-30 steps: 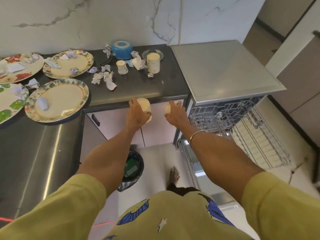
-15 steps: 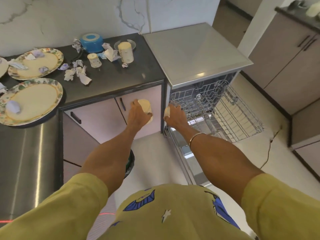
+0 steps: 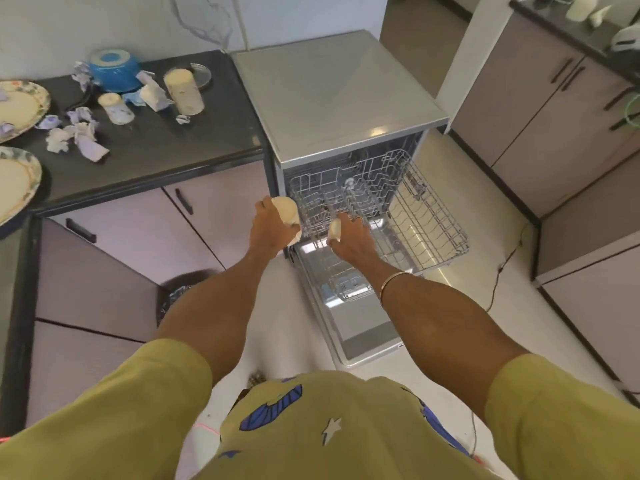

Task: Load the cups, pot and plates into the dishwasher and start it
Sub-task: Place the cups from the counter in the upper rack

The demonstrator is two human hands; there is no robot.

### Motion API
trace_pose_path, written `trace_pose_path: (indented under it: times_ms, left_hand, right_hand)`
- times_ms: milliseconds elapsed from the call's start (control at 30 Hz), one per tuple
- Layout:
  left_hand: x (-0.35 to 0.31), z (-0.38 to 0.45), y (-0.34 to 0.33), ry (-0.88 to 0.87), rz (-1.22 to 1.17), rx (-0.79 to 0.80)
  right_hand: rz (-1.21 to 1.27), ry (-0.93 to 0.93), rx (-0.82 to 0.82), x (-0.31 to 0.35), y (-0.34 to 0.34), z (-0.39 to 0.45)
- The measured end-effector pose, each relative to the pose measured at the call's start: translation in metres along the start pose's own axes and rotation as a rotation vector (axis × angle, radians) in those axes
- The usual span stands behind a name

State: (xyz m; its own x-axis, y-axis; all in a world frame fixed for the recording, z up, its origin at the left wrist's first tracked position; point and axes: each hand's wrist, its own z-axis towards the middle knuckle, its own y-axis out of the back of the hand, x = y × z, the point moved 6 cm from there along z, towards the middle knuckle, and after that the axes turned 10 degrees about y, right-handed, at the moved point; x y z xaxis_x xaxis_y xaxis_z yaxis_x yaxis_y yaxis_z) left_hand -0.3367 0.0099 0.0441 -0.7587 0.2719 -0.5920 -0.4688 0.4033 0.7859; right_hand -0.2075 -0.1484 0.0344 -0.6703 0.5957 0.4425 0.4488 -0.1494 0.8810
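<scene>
Cups: four counted. Two stand upside down on the dark surface (image 3: 166, 147) at the left, a short cup (image 3: 116, 108) and, to its right, a tall cup (image 3: 183, 92). Two plates (image 3: 19, 107) show only in part at the left edge of that surface, one behind the other. One blue pot (image 3: 112, 70) sits upside down at the back, near the wall, behind the short cup. Crumpled paper scraps (image 3: 74, 136) lie scattered between the plates and the cups; their number cannot be told exactly.

Further right, the left hand (image 3: 272, 227) holds the third cup (image 3: 286, 212), fingers curled round its side, just at the left edge of the open dishwasher (image 3: 339, 98). The right hand (image 3: 349, 237) holds the fourth cup (image 3: 335, 230), mostly hidden under curled fingers, directly over the near left corner of the pulled-out rack (image 3: 426, 216). One wire rack is drawn out above the lowered door (image 3: 360, 327). Whether either held cup touches the rack cannot be told. One bangle (image 3: 393, 281) sits on the right wrist.
</scene>
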Motion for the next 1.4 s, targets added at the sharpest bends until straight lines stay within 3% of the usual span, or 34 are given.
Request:
trace_pose_path:
  times_ms: [267, 533, 1000, 1400]
  left_hand:
    - [-0.046, -0.015, -0.047, 0.036, 0.032, -0.01]
    - [-0.07, -0.001, -0.072, 0.029, 0.039, 0.006]
    - [-0.09, 0.1, -0.097, -0.039, 0.146, 0.094]
    - [-0.083, 0.183, -0.152, 0.049, 0.087, 0.119]
  right_hand:
    - [0.007, 0.016, 0.02, -0.064, 0.015, -0.001]
    - [0.029, 0.006, 0.054, -0.087, 0.016, 0.022]
    - [0.055, -0.072, 0.11, -0.092, -0.004, 0.098]
    - [0.079, 0.034, 0.169, -0.1, -0.046, 0.186]
